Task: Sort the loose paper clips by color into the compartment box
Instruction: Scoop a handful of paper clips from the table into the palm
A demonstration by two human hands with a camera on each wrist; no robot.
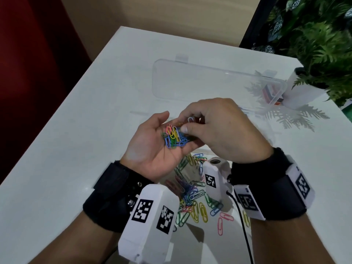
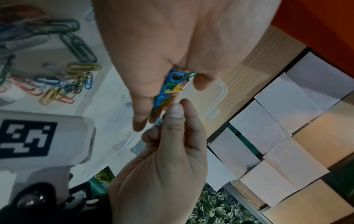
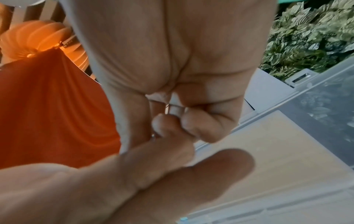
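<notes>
My left hand point(image 1: 150, 151) is palm up above the table, and a bunch of mixed-colour paper clips point(image 1: 175, 137) lies in its cupped palm. My right hand point(image 1: 215, 126) hovers over that palm. Its thumb and forefinger pinch one pale paper clip point(image 1: 191, 119), lifted just clear of the bunch. In the left wrist view the same pale clip point(image 2: 160, 121) shows beside the right thumb, with the bunch point(image 2: 172, 86) above it. The clear compartment box's open lid point(image 1: 209, 80) lies flat behind the hands; my hands hide most of its base. More loose clips point(image 1: 192, 189) are heaped below my wrists.
A potted fern in a white pot point(image 1: 304, 86) stands at the back right, close to the lid's corner. The white table point(image 1: 76, 130) drops off along its left edge. A black cable point(image 1: 242, 216) runs down from my right wrist.
</notes>
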